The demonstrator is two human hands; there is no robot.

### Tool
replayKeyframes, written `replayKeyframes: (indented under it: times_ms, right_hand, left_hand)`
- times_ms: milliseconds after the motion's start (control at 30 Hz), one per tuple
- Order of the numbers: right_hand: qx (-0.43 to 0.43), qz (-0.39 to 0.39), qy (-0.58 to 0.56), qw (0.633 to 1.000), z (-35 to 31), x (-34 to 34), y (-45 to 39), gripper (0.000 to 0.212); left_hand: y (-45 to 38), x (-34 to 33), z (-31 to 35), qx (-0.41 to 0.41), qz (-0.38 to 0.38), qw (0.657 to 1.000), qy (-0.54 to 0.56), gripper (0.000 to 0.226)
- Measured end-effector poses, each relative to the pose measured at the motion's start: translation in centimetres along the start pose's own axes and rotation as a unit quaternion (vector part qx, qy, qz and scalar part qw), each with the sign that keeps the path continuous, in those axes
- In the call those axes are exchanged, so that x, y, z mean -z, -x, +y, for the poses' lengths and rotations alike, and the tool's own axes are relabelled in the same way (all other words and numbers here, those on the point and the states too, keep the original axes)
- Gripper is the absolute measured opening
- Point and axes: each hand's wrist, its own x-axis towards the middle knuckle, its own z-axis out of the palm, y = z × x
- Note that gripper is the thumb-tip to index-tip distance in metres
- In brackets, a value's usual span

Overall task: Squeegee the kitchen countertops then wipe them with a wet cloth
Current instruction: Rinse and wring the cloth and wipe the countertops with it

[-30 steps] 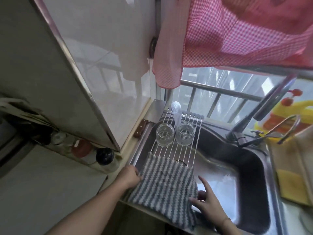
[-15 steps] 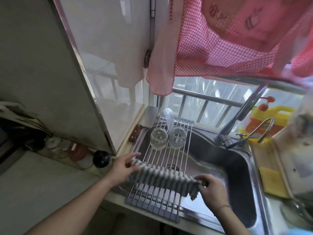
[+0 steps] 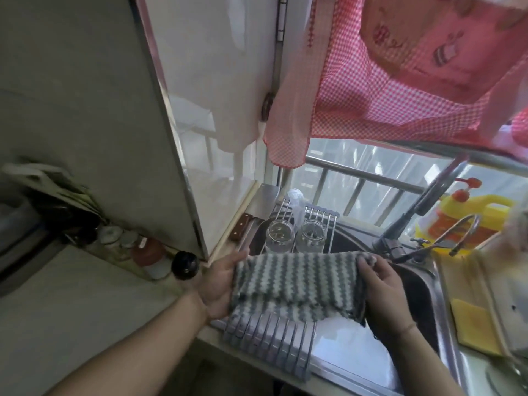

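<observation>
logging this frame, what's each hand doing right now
Left hand: grips the left edge of the striped cloth.
Right hand: grips the cloth's right edge.

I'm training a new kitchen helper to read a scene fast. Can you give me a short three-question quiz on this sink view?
1. True or false: the striped cloth is gripped by both the left hand and the right hand.
2. What stands on the far end of the roll-up rack? A) two glass jars B) a frying pan C) a stack of plates
3. Fill in: the cleaver leans at the ____ side of the sink.

Key: 1 true. 2 A, the glass jars stand side by side behind the cloth. 3 left, against the wall.
</observation>
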Motion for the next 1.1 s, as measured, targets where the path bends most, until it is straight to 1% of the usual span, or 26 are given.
replayKeyframes:
  times_ms: [100, 167, 200, 233, 267, 300, 333, 367, 400, 433, 467, 500, 533, 567, 600, 633, 667, 700, 733, 800, 833, 900, 967, 1033, 1067, 1100]
  right_hand:
    - [-0.012, 0.005, 0.083, 0.996, 0.2, -0.9, -0.5, 0.01]
    - [0.023, 0.019, 0.197, 0.98, -0.7, -2.4, -0.3, 0.007]
    - [0.053, 0.01, 0.257, 0.965, -1.2, -3.7, 0.3, 0.004]
    - [0.093, -0.029, 0.308, 0.946, -1.8, -5.5, 1.4, 0.005]
    - [0.129, -0.098, 0.354, 0.921, -2.1, -7.7, 3.0, 0.015]
    - [0.152, -0.179, 0.396, 0.888, -2.2, -9.9, 4.8, 0.027]
    - [0.171, -0.237, 0.428, 0.855, -2.2, -11.6, 6.6, 0.037]
    - [0.202, -0.253, 0.44, 0.838, -1.9, -12.8, 7.9, 0.041]
    - [0.231, -0.229, 0.415, 0.85, -1.4, -13.4, 8.7, 0.04]
    - [0.241, -0.177, 0.367, 0.881, -0.2, -13.2, 8.7, 0.036]
    - [0.22, -0.125, 0.332, 0.909, 0.9, -12.9, 8.5, 0.032]
    - [0.158, -0.111, 0.306, 0.932, 2.2, -12.7, 8.2, 0.033]
    - [0.048, -0.154, 0.267, 0.95, 3.6, -12.7, 8.0, 0.04]
    - [-0.081, -0.228, 0.199, 0.95, 5.1, -13.1, 7.9, 0.042]
    - [-0.205, -0.29, 0.124, 0.926, 6.6, -13.5, 8.0, 0.039]
    - [-0.269, -0.321, 0.086, 0.904, 7.8, -13.9, 8.3, 0.035]
    - [-0.279, -0.354, 0.074, 0.89, 8.8, -14.3, 8.4, 0.031]
    - [-0.26, -0.374, 0.101, 0.885, 9.6, -14.7, 8.5, 0.029]
    - [-0.233, -0.39, 0.123, 0.882, 10.3, -15.3, 8.7, 0.032]
    - [-0.207, -0.392, 0.151, 0.884, 11.5, -16.4, 9.2, 0.051]
    - [-0.214, -0.389, 0.147, 0.884, 12.1, -17.1, 9.4, 0.046]
    - [-0.224, -0.398, 0.119, 0.882, 12.8, -18.6, 9.5, 0.023]
    - [-0.195, -0.392, 0.111, 0.892, 13.5, -20.3, 9.2, 0.02]
    - [-0.12, -0.398, 0.117, 0.902, 13.7, -22.2, 8.6, 0.017]
    - [-0.089, -0.404, 0.127, 0.901, 13.7, -23.2, 8.3, 0.018]
    - [-0.077, -0.404, 0.14, 0.9, 13.9, -24.2, 8.1, 0.022]
  left_hand:
    - [0.0, -0.1, -1.0, -0.035, 0.047, 0.998, 0.021, 0.043]
    - [0.3, -0.1, -0.8, -0.059, 0.058, 0.996, 0.04, 0.044]
    - [0.5, 0.0, -0.9, -0.061, 0.067, 0.994, 0.053, 0.046]
    - [0.7, 0.2, -1.1, -0.059, 0.07, 0.994, 0.067, 0.051]
    - [1.1, 0.3, -1.2, -0.056, 0.057, 0.994, 0.079, 0.058]
    - [1.6, 0.5, -1.4, -0.055, 0.034, 0.993, 0.095, 0.066]
    - [2.3, 0.7, -1.4, -0.052, 0.017, 0.993, 0.109, 0.073]
    - [3.1, 1.1, -1.3, -0.053, 0.013, 0.992, 0.112, 0.076]
    - [4.1, 1.7, -1.4, -0.063, 0.016, 0.993, 0.103, 0.072]
    - [5.1, 2.6, -1.6, -0.075, 0.021, 0.993, 0.09, 0.065]
    - [6.1, 3.5, -1.9, -0.08, 0.029, 0.993, 0.08, 0.056]
    - [7.2, 4.5, -2.2, -0.083, 0.048, 0.993, 0.064, 0.048]
    - [8.4, 5.5, -2.6, -0.082, 0.06, 0.994, 0.045, 0.045]
    - [9.4, 6.4, -3.2, -0.08, 0.062, 0.995, 0.026, 0.049]
    - [10.5, 7.3, -3.6, -0.071, 0.069, 0.995, 0.008, 0.054]
    - [11.5, 8.2, -4.1, -0.056, 0.082, 0.995, -0.012, 0.058]
    - [12.5, 9.2, -4.5, -0.037, 0.1, 0.994, -0.036, 0.058]
    - [13.4, 10.3, -4.8, -0.016, 0.125, 0.99, -0.064, 0.057]
    - [14.4, 11.2, -5.0, 0.006, 0.155, 0.984, -0.089, 0.054]
    - [16.4, 13.0, -5.3, 0.025, 0.219, 0.97, -0.106, 0.049]
    - [17.2, 13.9, -5.3, 0.022, 0.25, 0.962, -0.102, 0.045]
    - [18.2, 15.3, -4.8, -0.004, 0.302, 0.95, -0.079, 0.036]
    - [18.4, 16.3, -3.4, -0.027, 0.348, 0.934, -0.077, 0.031]
    - [17.8, 17.3, -1.1, -0.057, 0.396, 0.913, -0.079, 0.037]
    - [17.4, 17.6, 0.4, -0.071, 0.414, 0.904, -0.078, 0.037]
    - [17.0, 18.0, 2.0, -0.084, 0.426, 0.897, -0.081, 0.034]
